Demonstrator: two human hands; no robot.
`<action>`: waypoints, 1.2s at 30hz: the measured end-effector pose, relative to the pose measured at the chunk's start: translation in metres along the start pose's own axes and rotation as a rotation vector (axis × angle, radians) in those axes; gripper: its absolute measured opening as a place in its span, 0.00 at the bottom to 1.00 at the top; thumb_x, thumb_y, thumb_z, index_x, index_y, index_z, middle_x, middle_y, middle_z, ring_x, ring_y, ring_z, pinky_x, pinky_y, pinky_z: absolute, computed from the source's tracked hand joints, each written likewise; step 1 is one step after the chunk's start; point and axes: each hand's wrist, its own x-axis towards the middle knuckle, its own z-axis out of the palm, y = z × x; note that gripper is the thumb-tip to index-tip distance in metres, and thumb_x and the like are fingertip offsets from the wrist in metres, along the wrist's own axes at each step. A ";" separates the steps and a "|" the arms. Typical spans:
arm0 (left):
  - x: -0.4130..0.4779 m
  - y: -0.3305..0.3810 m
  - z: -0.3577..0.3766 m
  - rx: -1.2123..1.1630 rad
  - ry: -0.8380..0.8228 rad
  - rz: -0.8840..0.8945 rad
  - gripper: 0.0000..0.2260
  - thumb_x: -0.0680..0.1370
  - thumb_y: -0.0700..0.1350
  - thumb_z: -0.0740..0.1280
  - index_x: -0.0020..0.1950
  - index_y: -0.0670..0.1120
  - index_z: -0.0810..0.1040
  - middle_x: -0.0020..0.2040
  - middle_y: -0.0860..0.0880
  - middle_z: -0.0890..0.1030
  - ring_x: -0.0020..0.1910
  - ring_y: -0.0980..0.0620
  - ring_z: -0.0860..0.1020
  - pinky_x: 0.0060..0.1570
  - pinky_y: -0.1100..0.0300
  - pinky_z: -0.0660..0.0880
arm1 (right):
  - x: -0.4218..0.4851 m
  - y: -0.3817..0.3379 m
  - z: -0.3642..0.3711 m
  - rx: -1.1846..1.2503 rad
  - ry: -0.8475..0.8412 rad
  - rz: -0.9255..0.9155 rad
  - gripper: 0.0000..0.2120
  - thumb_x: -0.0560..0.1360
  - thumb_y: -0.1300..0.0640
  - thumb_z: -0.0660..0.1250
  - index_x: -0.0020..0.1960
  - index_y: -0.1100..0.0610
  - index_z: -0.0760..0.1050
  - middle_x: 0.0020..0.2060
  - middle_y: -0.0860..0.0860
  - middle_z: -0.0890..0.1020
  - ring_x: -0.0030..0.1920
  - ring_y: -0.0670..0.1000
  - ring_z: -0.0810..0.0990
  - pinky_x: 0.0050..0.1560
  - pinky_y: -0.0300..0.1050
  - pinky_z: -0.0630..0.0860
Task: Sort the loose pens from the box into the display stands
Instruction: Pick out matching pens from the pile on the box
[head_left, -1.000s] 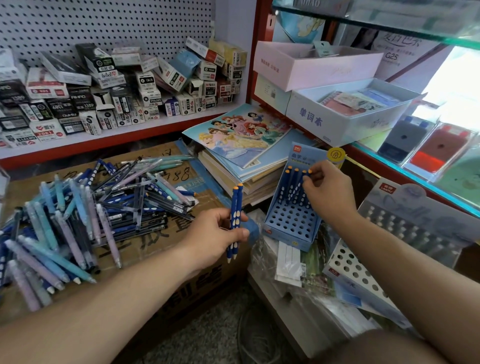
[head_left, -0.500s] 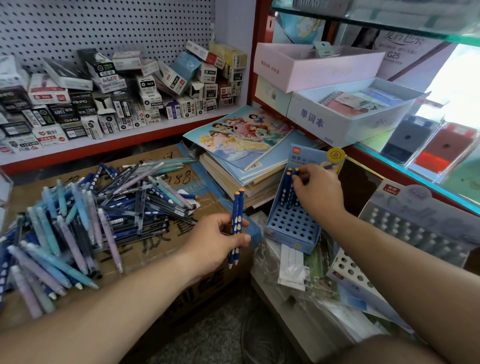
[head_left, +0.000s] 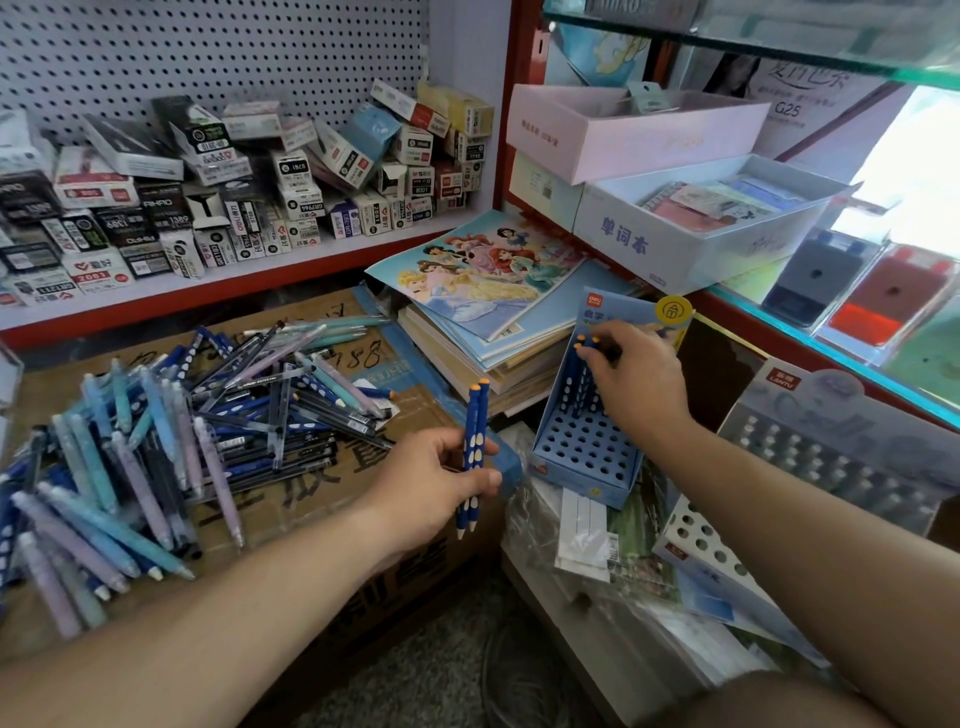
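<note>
the step in hand looks like seating a pen in the blue display stand, which leans back just at 3 o'clock of the left hand. the right hand is at the stand's back row, at 12 o'clock of its grid, with fingers curled and pinching the orange tops of the standing pens. the left hand is closed round two dark blue pens, held upright with tips down and orange ends up, seemingly the next supply. to do this well, i'd judge: push each pen down along the hole's own axis rather than truly vertical, since the stand leans. fill a row from one side so neighbours aren't knocked, and release only once the pen bottoms out. then pass one pen across with its tip already pointing down. the pile of loose pens lies at 9 o'clock on the cardboard box, well apart from the stand, barrels crossed over one another. the held pens are slim, dark blue with pale oval dimples, probably grippy. the pile mixes matte pastel blue, lilac and teal barrels with dark ones. the stand looks like thin printed card with round punched holes, so likely light and easily shoved. a second holed stand lies at 5 o'clock and a grey one at 3 o'clock.
</note>
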 end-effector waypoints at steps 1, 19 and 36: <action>0.000 0.000 0.000 -0.002 -0.002 -0.002 0.09 0.77 0.41 0.74 0.54 0.53 0.82 0.44 0.49 0.87 0.43 0.55 0.86 0.42 0.60 0.78 | 0.001 0.000 0.000 0.023 0.001 0.011 0.11 0.80 0.51 0.69 0.61 0.53 0.81 0.49 0.52 0.83 0.49 0.52 0.77 0.48 0.47 0.73; 0.000 0.001 0.000 0.011 -0.013 0.006 0.09 0.77 0.40 0.74 0.55 0.52 0.82 0.44 0.48 0.87 0.42 0.56 0.85 0.34 0.69 0.75 | -0.001 -0.004 -0.003 -0.176 -0.070 -0.017 0.16 0.80 0.48 0.68 0.66 0.52 0.76 0.50 0.52 0.84 0.52 0.57 0.81 0.48 0.51 0.77; 0.009 0.006 0.002 0.027 0.069 0.105 0.11 0.75 0.39 0.76 0.52 0.53 0.82 0.46 0.40 0.84 0.48 0.41 0.84 0.52 0.47 0.82 | -0.020 -0.064 -0.046 0.629 -0.490 0.108 0.04 0.78 0.60 0.72 0.51 0.60 0.81 0.41 0.55 0.86 0.42 0.54 0.87 0.43 0.44 0.84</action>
